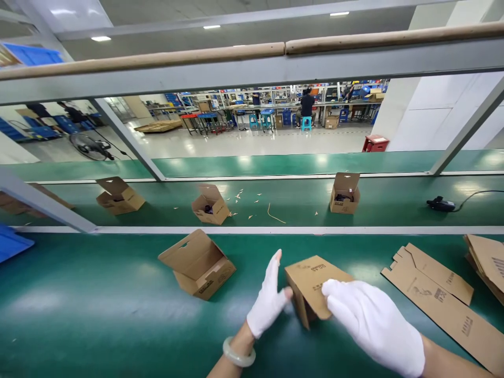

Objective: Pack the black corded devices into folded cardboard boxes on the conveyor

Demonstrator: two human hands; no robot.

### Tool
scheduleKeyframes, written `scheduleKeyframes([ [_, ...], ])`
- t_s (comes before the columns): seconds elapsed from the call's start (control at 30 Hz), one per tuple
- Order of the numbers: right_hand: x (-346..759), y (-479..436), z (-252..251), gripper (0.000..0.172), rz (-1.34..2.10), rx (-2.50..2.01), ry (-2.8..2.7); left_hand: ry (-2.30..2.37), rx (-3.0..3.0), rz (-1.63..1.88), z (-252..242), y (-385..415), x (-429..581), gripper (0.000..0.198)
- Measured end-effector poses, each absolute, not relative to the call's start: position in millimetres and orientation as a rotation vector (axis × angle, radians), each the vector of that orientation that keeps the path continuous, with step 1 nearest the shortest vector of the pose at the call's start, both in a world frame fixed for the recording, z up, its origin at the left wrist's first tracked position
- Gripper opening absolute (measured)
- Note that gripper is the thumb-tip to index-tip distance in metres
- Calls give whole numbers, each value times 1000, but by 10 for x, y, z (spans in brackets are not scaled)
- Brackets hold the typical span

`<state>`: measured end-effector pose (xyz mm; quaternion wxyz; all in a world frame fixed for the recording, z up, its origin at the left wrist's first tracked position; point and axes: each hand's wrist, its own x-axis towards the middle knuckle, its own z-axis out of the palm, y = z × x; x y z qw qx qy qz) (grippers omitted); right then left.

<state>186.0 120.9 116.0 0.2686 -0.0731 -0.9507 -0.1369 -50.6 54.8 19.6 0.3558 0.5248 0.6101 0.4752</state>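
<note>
A half-folded cardboard box [313, 286] is sitting between two white-gloved hands: the right hand [374, 323] is lying open-fingered on its near right top, and the left hand [270, 299] is pressing flat and open against its left side.

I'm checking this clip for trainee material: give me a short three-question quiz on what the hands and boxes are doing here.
1. True or false: both hands wear white gloves.
2. Which hand rests on top of the box being shaped? A) left B) right C) neither
3. Fill in: the flat blanks lie to the person's ____.

Key:
1. True. The left hand and the right hand are both gloved.
2. B. The right hand lies flat on its top panel; the left hand presses its open palm against the box's left edge.
3. Right. An open box stands to the left, and three more boxes sit on the far belt.
</note>
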Motion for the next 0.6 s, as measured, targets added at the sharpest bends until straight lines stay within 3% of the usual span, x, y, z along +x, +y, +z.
scheduleKeyframes([
  [0.07,1843,1299,1149,25,-348,-268,-2526,1455,1652,1075,187,448,-477,121],
  [0.17,1744,1373,1112,21,-300,-331,-2566,1433,1862,905,149,415,-373,136],
  [0.37,1629,1594,1134,23,-53,-550,-2853,1462,1701,800,112,518,-298,134],
  [0.6,1690,2270,1401,17,710,-724,-2827,1432,1515,749,-42,561,-494,127],
])
